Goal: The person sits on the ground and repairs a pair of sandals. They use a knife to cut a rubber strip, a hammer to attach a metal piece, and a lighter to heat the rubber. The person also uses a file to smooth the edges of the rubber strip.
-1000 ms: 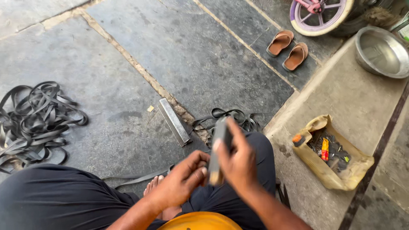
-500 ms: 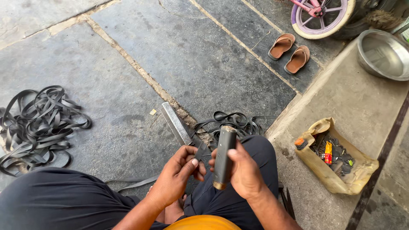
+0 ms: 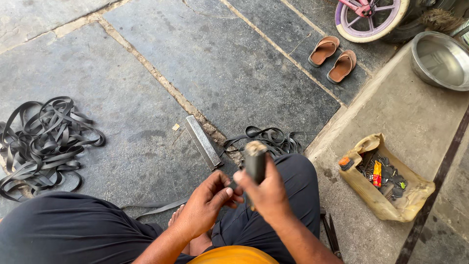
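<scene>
My right hand [image 3: 267,194] grips a dark cylindrical tool [image 3: 255,161] held upright over my lap, its worn pale end pointing up. My left hand [image 3: 205,205] is closed beside it, fingertips pinching something small at the tool's lower part; what it pinches is hidden. Both hands hover above my dark trousers [image 3: 278,176]. A flat metal bar [image 3: 202,142] lies on the stone floor just beyond my hands. Thin black rubber strips [image 3: 266,138] are bunched on the floor right behind the tool.
A big tangle of black rubber strips [image 3: 44,144] lies at left. On the raised ledge at right are a tan bag of small parts [image 3: 386,178] and a steel bowl [image 3: 439,58]. Brown sandals [image 3: 333,57] and a small wheel [image 3: 371,17] are farther back.
My hands have shifted slightly and the tool now stands more upright, end-on to me. My left hand has closed in against its lower part.
</scene>
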